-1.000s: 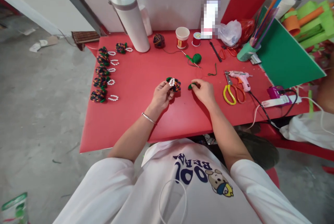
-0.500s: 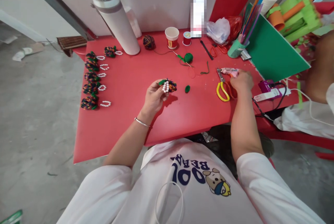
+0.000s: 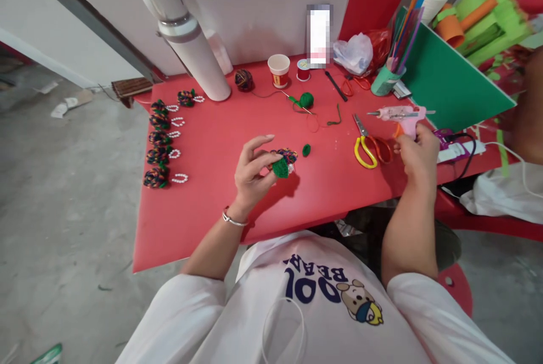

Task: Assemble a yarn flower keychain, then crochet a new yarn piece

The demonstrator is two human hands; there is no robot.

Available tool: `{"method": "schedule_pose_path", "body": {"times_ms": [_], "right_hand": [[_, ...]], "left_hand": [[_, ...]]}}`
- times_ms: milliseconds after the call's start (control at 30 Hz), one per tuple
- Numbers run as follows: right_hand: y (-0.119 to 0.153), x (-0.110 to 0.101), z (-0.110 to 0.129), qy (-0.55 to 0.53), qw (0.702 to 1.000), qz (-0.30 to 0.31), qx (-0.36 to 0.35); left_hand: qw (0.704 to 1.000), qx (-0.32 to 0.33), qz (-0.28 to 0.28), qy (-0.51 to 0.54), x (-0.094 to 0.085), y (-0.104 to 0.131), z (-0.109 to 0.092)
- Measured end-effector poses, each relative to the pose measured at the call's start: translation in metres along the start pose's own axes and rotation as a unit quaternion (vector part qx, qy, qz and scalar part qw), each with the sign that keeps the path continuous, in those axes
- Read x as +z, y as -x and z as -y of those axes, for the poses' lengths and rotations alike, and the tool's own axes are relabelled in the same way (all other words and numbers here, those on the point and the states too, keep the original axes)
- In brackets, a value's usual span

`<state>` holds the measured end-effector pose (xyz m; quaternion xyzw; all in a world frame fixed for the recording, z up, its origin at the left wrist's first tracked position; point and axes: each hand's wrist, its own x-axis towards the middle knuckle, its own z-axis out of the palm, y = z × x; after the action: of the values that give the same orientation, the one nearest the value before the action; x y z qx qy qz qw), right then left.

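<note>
In my left hand point(image 3: 253, 174) is a multicoloured yarn flower point(image 3: 283, 161) with a green leaf turned upward; its white bead loop is mostly hidden. My right hand point(image 3: 418, 151) grips a pink glue gun point(image 3: 402, 116) by its handle, nozzle pointing left over the table. Just right of the left hand, a loose green leaf piece point(image 3: 306, 150) lies on the table. Scissors point(image 3: 368, 148) with yellow and red handles rest between the two hands.
On the red table point(image 3: 212, 205), several yarn flowers point(image 3: 158, 154) with bead loops line the left side. Behind stand a thermos point(image 3: 195, 52), paper cup point(image 3: 279, 71), green yarn ball point(image 3: 306, 100) and pen holder point(image 3: 385, 82). A power strip point(image 3: 460, 151) and a person's arm point(image 3: 530, 115) are at right.
My right hand has lifted the glue gun off the table and drawn it rightward. My left hand has turned the flower, so a green leaf faces up instead of the white beads.
</note>
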<state>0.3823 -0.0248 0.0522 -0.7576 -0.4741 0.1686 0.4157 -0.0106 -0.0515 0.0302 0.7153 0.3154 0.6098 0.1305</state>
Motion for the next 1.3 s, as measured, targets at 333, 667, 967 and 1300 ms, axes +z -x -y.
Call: {"method": "schedule_pose_path", "body": {"times_ms": [333,667,967,1300], "right_hand": [[0.08,-0.012,0.076,0.001,0.984,0.039,-0.176],[0.087,0.021,0.083,0.167,0.944,-0.043,-0.28],[0.093,0.028,0.091,0.22,0.923,-0.037,-0.314],[0.095,0.028,0.093,0.237,0.918,-0.011,-0.319]], "left_hand": [[0.989,0.068,0.056,-0.118,0.004,0.014,0.006],[0.988,0.111,0.054,-0.094,0.005,0.009,-0.005],[0.986,0.1,0.063,-0.116,0.002,0.013,-0.007],[0.985,0.118,0.052,-0.114,0.003,0.011,-0.009]]}}
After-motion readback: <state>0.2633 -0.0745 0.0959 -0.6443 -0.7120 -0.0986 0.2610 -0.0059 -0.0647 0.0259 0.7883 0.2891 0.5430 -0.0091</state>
